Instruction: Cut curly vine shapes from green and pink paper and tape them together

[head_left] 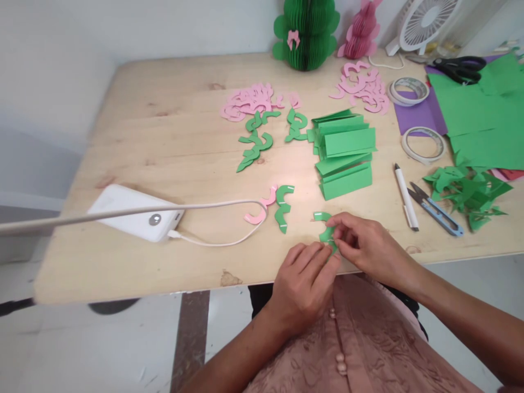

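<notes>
A curvy green paper cutout (321,216) with white strips on it lies near the table's front edge, its lower part hidden by fingers. My left hand (307,281) is closed, its bent fingers pressing that lower end. From the right, my right hand (366,243) pinches at the cutout's right side, thumb and forefinger together. Just left lies a second green cutout (282,208) with similar white strips, beside a curved pink cutout (256,217). Farther back stands a folded green paper stack (347,143).
Behind are green cutouts (256,144), pink cutouts (249,101) and a green honeycomb paper figure (307,33). A cabled power bank (135,213) sits left. At right lie a pen (405,196), blue thread snips (438,210), tape rolls (423,145), green scraps (466,191) and black scissors (458,68).
</notes>
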Available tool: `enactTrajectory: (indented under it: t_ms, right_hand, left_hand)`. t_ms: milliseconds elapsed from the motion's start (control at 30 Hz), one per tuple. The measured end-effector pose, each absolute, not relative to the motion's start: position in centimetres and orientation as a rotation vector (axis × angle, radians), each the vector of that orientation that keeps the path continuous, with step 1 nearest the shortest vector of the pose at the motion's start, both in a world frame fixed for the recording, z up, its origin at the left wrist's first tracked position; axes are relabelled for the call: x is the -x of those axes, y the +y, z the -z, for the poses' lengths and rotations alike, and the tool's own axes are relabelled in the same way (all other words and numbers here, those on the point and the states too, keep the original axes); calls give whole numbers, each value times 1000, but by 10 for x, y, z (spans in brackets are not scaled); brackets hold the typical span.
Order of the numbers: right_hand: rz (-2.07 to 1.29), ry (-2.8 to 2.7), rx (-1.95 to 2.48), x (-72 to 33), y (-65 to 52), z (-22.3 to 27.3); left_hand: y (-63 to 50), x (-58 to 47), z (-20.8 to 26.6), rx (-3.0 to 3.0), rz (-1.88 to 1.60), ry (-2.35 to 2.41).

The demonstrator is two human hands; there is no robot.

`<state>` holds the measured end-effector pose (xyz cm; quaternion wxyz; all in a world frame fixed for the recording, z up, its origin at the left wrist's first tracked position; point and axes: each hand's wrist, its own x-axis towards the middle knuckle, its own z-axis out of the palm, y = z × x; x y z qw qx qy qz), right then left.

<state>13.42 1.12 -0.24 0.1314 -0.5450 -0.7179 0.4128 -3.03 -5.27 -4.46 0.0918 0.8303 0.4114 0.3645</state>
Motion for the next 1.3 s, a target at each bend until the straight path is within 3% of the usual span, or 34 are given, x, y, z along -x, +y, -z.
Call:
enactTrajectory:
  t_ms: [1300]
  right_hand:
    - [-1168, -2134, 1547, -135, 11, -1]
  left_hand:
    - [-55, 29, 51, -2582, -1052, 1317]
